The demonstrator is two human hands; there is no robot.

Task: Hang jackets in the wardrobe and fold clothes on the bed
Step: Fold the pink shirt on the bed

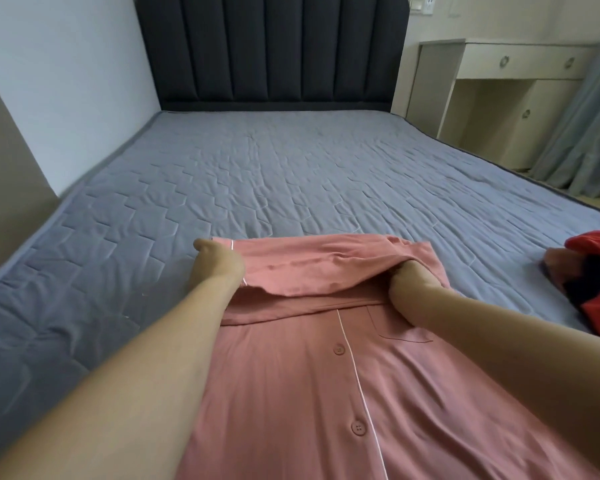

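From the head camera, a pink button-up shirt (326, 393) lies flat on the grey quilted bed (257, 174), close to the near edge, buttons up, with white piping running down its front and 2 buttons showing. Both bare arms reach forward over it. The left hand (215, 263) grips the far left corner of the shirt, fingers curled round the fabric edge. The right hand (409, 289) is tucked under the lifted far part on the right side, fingers curled into the cloth and gripping it. Between the 2 hands the far end of the shirt is raised and doubled back toward the buttons, a loose fold sagging in the middle. Off to the right, well apart from the shirt, a red garment (596, 271) with a dark part sits on the bed at the frame's edge. Beyond stands the dark padded headboard (271, 46), and a pale desk (499, 74) by the right wall.
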